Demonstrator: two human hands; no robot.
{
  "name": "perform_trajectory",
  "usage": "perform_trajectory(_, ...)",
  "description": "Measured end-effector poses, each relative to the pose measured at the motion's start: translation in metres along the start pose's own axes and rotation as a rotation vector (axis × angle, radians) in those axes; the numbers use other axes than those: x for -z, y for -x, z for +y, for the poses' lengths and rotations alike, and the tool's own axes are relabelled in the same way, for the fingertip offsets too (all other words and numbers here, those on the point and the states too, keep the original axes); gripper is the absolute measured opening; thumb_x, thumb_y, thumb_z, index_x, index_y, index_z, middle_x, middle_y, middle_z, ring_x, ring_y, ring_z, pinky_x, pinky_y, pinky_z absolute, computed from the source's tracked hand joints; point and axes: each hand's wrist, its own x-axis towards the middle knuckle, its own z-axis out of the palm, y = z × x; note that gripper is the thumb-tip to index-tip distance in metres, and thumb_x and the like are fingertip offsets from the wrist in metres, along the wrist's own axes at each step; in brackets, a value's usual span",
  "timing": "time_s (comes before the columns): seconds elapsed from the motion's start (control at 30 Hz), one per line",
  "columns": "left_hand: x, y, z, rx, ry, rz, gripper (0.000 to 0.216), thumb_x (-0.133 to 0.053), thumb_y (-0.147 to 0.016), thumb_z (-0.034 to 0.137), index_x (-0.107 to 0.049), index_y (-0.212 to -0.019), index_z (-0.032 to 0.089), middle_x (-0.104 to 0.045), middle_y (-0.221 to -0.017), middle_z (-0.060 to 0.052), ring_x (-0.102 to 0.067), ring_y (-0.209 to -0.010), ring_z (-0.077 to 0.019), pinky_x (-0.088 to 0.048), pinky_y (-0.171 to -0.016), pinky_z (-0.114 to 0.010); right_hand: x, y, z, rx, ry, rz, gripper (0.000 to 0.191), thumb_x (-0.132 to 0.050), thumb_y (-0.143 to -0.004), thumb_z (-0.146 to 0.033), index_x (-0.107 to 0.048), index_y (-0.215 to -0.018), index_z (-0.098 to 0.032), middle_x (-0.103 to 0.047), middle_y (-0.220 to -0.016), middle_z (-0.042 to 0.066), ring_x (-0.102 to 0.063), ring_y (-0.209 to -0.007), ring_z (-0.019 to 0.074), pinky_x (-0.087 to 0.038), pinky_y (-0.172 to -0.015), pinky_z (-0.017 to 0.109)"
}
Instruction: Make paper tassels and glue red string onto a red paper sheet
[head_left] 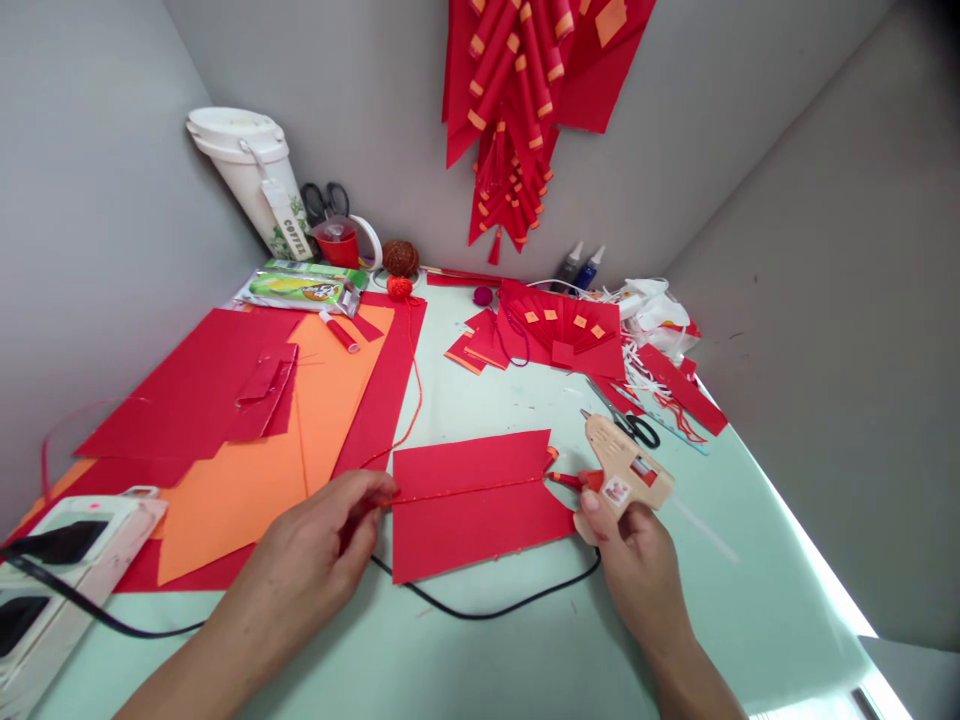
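Note:
A red paper card (472, 535) with a notched right end lies flat on the pale green table in the head view. Red yarn (457, 493) runs lengthwise across it. At the card's left edge, my left hand (311, 535) is closed, pinching this yarn between thumb and fingers. My right hand (645, 570) is wrapped round a beige hot glue gun (628, 470), its nozzle pointing up and left, just beyond the card's right end. Small red and orange paper tubes (564, 480) show at the notch, partly hidden near my right fingers.
A black cord (487, 616) loops in front of the card. Scissors (634, 428) lie behind the glue gun. Red and orange sheets (255, 500) cover the left side, beside a white power strip (97, 560). An orange-red yarn ball (399, 288) sits farther back, and paper firecracker decorations (517, 70) hang on the wall.

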Motion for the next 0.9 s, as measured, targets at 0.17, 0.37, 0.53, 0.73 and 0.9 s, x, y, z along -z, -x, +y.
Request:
perform_trajectory(0.17,0.005,-0.002,0.007,-0.050,-0.007,-0.043,0.022,-0.041,-0.091,0.030,-0.060,-0.102,0.026,-0.070,-0.099,-0.002,-0.067,-0.083,-0.0184,-0.052,-0.070,-0.025,0.001,0.001,0.001,-0.040,0.027,0.011,0.046,-0.059,-0.081,-0.061,-0.066,-0.089,-0.016,-0.067,-0.075,0.005,-0.060,-0.076,0.0246,-0.047,-0.069,0.032)
perform_trajectory(0.37,0.006,-0.001,0.007,-0.060,0.026,-0.065,0.023,-0.038,-0.091,0.023,-0.060,-0.097,0.024,-0.067,-0.093,-0.001,-0.062,-0.072,-0.0155,-0.049,-0.064,-0.024,0.003,0.001,0.003,-0.092,0.074,-0.006,0.054,-0.056,-0.081,-0.066,-0.067,-0.099,-0.016,-0.071,-0.090,0.008,-0.061,-0.093,0.0293,-0.046,-0.076,0.034)
perform_trajectory(0.53,0.008,0.000,0.012,-0.057,0.061,-0.068,0.023,-0.037,-0.090,0.019,-0.060,-0.094,0.024,-0.065,-0.091,0.000,-0.061,-0.072,-0.0144,-0.047,-0.066,-0.024,0.005,-0.001,0.009,-0.131,0.087,0.002,0.053,-0.059,-0.077,-0.066,-0.068,-0.091,-0.016,-0.072,-0.093,0.009,-0.062,-0.094,0.0307,-0.045,-0.078,0.035)
perform_trajectory(0.73,0.008,0.001,0.013,-0.037,0.056,-0.077,0.024,-0.037,-0.089,0.019,-0.060,-0.092,0.023,-0.065,-0.090,0.000,-0.059,-0.069,-0.0142,-0.044,-0.060,-0.023,0.006,0.000,0.006,-0.114,0.152,0.011,0.054,-0.055,-0.079,-0.067,-0.068,-0.092,-0.016,-0.071,-0.084,0.008,-0.061,-0.085,0.0289,-0.046,-0.070,0.034)
perform_trajectory(0.9,0.009,0.001,0.013,-0.037,0.082,-0.089,0.022,-0.038,-0.089,0.022,-0.061,-0.091,0.022,-0.065,-0.088,0.000,-0.057,-0.063,-0.0136,-0.043,-0.057,-0.023,0.007,-0.001,0.003,-0.144,0.130,0.018,0.051,-0.059,-0.074,-0.066,-0.066,-0.084,-0.017,-0.070,-0.076,0.007,-0.062,-0.075,0.0265,-0.048,-0.064,0.032)
